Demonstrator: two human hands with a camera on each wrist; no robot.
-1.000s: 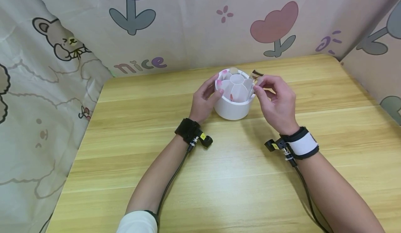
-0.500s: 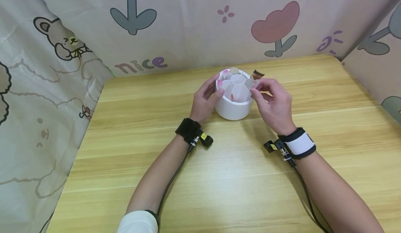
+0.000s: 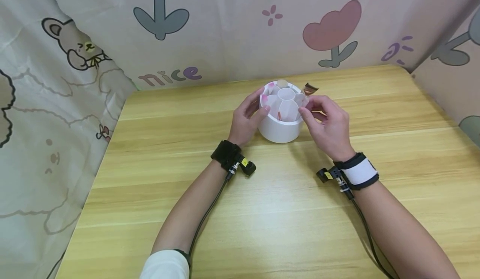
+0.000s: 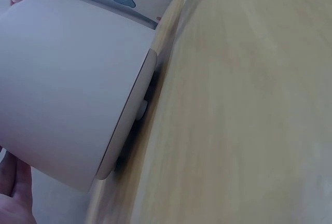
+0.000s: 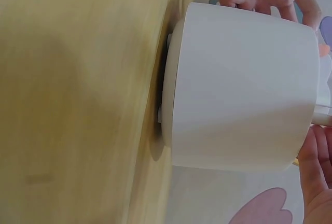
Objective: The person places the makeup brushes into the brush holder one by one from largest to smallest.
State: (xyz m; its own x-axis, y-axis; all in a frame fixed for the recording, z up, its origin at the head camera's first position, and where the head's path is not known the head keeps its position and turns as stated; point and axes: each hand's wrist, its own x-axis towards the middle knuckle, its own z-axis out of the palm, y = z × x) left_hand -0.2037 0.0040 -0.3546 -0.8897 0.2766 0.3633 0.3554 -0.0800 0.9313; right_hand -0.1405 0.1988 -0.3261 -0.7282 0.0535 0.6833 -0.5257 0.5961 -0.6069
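A white round organizer [image 3: 279, 131] with petal-shaped compartments stands on the table. My left hand [image 3: 243, 122] grips its left side, thumb at the rim and fingers round the far wall. At the right rim, the thumb and forefinger of my right hand [image 3: 328, 120] pinch a pale slim stick [image 5: 322, 120], mostly hidden by the fingers. Just behind these fingers, a flared brown tip like a brush head [image 3: 310, 89] juts above the rim. A round beige top [image 3: 282, 84] and pink bits [image 3: 264, 98] show in other compartments, with a small red piece [image 3: 279, 115] in the front one.
The wooden table [image 3: 232, 229] extends round the organizer. Behind it hangs a printed curtain [image 3: 232, 41], and another curtain [image 3: 48, 166] borders the left edge. Small feet [image 4: 141, 110] show beneath the organizer. A camera cable [image 3: 365, 224] trails from each wrist.
My right hand has moved slightly left and down towards the organizer's rim, leaving the brown tip more exposed behind it. My left hand and the organizer keep their places.
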